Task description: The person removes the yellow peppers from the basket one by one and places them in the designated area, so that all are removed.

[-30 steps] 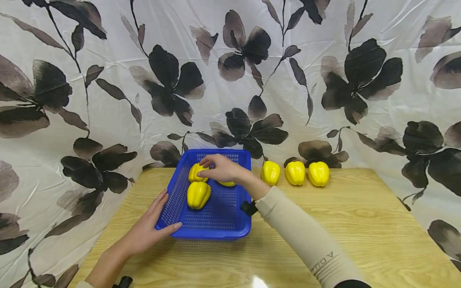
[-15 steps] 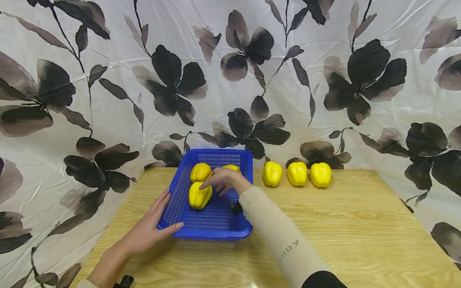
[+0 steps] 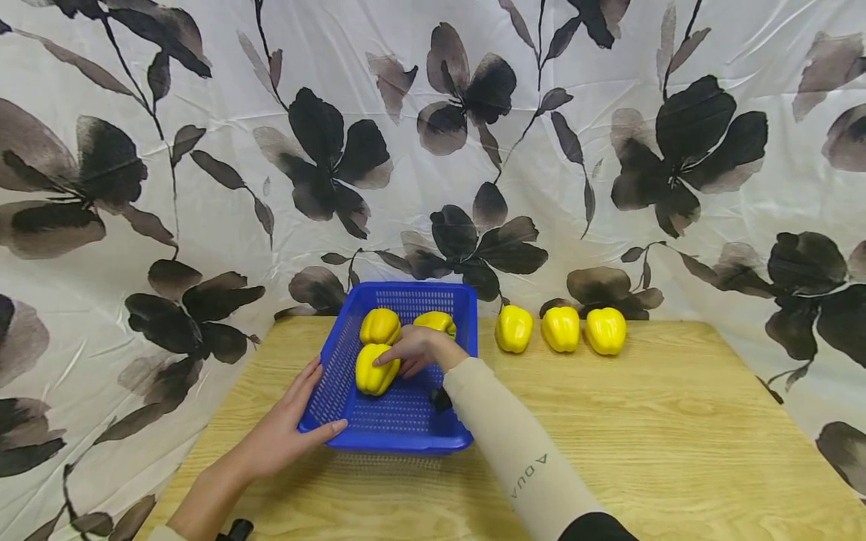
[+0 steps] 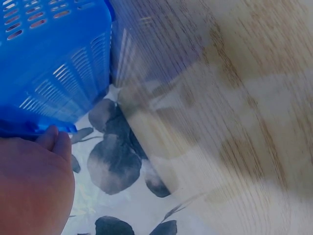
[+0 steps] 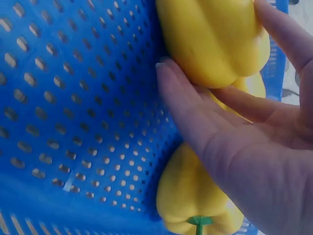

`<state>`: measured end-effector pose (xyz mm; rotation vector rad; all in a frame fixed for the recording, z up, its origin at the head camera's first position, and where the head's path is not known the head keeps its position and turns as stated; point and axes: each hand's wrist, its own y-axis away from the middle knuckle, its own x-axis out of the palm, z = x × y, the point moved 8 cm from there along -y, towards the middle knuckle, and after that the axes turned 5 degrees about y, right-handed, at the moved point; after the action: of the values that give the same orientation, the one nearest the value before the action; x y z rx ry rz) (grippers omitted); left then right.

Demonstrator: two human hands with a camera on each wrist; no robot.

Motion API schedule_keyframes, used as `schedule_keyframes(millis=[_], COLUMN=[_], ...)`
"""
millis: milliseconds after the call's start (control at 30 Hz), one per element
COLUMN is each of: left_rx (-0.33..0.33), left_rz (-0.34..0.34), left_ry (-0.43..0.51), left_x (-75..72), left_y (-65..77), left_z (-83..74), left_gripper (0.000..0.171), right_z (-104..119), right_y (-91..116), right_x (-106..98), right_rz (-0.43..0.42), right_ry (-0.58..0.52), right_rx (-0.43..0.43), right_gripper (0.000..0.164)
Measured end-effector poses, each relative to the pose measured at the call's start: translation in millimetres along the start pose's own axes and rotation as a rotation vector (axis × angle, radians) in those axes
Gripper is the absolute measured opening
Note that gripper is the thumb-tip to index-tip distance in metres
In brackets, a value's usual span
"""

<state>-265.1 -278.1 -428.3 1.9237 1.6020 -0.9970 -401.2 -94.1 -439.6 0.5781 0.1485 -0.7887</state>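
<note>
A blue perforated plastic basket (image 3: 379, 442) stands on the table, with three yellow bell peppers inside. My left hand (image 3: 280, 430) holds its near left corner, thumb over the rim and fingers along the outer side; the left wrist view shows fingertips (image 4: 55, 138) at the rim. Inside the basket, my right hand (image 3: 422, 347) touches the nearest bell pepper (image 3: 373, 374), one finger across its top. In the right wrist view its fingers lie fairly straight beside that pepper (image 5: 215, 39). Behind are a second bell pepper (image 3: 380, 326) and a third (image 3: 433, 321) with a green stem.
Three more yellow bell peppers stand in a row right of the basket: one (image 3: 514, 329) near it, one (image 3: 561, 329) in the middle, one (image 3: 605, 330) farthest right. The wooden table (image 3: 643, 436) meets a floral cloth (image 3: 575, 150) behind.
My right hand has moved from the back left bell pepper down and toward me, to the nearest one. The left hand stays at the basket's corner. The peppers have kept their places.
</note>
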Motion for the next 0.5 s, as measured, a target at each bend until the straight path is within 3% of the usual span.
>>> schedule_keyframes(millis=[367,500], left_rx=[0.008,0.012], left_rz=[-0.003,-0.007], left_ry=[0.011,0.009], left_x=[0.8,0.1], left_y=[0.3,0.7], left_z=[0.4,-0.8], left_gripper=[0.104,0.104], right_z=[15,26], right_y=[10,21], right_x=[-9,-16], right_rz=[-0.059,-0.094], right_ry=[-0.064,-0.037], right_rx=[-0.126,-0.170], right_gripper=[0.034,0.039])
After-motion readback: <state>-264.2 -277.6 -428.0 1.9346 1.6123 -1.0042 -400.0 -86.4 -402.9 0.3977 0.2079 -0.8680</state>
